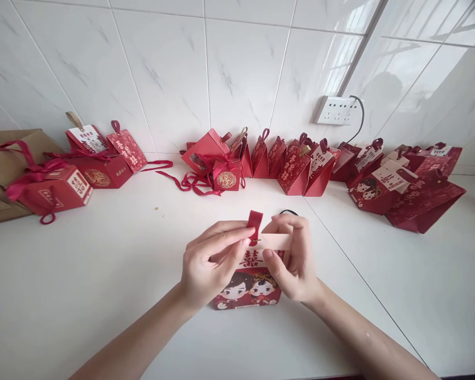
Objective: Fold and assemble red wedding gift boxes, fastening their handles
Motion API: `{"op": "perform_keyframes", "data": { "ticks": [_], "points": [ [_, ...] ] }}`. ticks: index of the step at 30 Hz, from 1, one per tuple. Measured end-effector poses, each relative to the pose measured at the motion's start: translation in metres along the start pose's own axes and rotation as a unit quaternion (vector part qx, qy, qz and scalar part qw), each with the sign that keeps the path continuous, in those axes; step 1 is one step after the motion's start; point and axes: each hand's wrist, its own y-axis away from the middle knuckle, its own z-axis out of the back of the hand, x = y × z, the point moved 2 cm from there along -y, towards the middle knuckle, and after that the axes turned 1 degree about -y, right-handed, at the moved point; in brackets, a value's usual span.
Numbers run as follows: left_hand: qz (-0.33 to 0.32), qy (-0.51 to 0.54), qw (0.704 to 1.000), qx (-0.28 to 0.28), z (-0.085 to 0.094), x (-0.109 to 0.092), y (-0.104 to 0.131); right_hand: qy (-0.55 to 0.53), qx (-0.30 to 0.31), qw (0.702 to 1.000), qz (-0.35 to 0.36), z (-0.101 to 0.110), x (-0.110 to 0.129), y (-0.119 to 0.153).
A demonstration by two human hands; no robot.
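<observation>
A red and cream gift box (247, 293) with two cartoon figures and a large red character stands upright on the white table in front of me. My left hand (211, 261) pinches a folded red ribbon loop (255, 219) at the box's top edge. A small gold fastener (255, 240) shows at the foot of the loop, by the fingertips. My right hand (295, 258) grips the cream top flap (276, 241) from the right side, thumb in front and fingers behind. The box's back is hidden.
Several finished-looking red gift boxes (296, 169) line the wall at the back, more of them (423, 200) at the right. Ribbon-tied boxes (57, 187) stand at the left beside a brown cardboard box (8, 184). A power strip (338, 111) is on the tiled wall.
</observation>
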Motion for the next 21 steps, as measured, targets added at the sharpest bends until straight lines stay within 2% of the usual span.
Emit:
{"op": "perform_keyframes", "data": {
  "ticks": [4, 6, 9, 11, 13, 15, 17, 19, 21],
  "points": [
    [0.079, -0.02, 0.996, -0.033, 0.006, 0.012, 0.002, 0.006, 0.064, 0.991, -0.118, 0.002, -0.016, 0.0],
    [0.145, 0.024, 0.988, -0.044, 0.007, 0.021, 0.004, 0.004, 0.045, 0.982, -0.186, 0.003, -0.024, -0.003],
    [0.257, 0.124, 0.958, -0.027, 0.003, 0.034, 0.008, -0.103, -0.083, 0.946, -0.294, 0.007, -0.04, -0.006],
    [0.334, 0.15, 0.93, 0.006, -0.001, 0.039, 0.012, -0.194, -0.18, 0.901, -0.342, 0.011, -0.049, -0.008],
    [0.383, 0.159, 0.908, 0.058, -0.007, 0.04, 0.016, -0.269, -0.251, 0.849, -0.378, 0.014, -0.056, -0.01],
    [0.385, 0.173, 0.9, 0.106, -0.012, 0.037, 0.018, -0.318, -0.284, 0.802, -0.419, 0.016, -0.059, -0.011],
    [0.365, 0.179, 0.905, 0.125, -0.015, 0.033, 0.018, -0.346, -0.284, 0.765, -0.462, 0.014, -0.057, -0.012],
    [0.348, 0.172, 0.914, 0.12, -0.015, 0.03, 0.018, -0.357, -0.268, 0.751, -0.487, 0.012, -0.055, -0.011],
    [0.334, 0.164, 0.921, 0.116, -0.015, 0.029, 0.017, -0.352, -0.248, 0.758, -0.489, 0.011, -0.055, -0.009]
  ]
}}
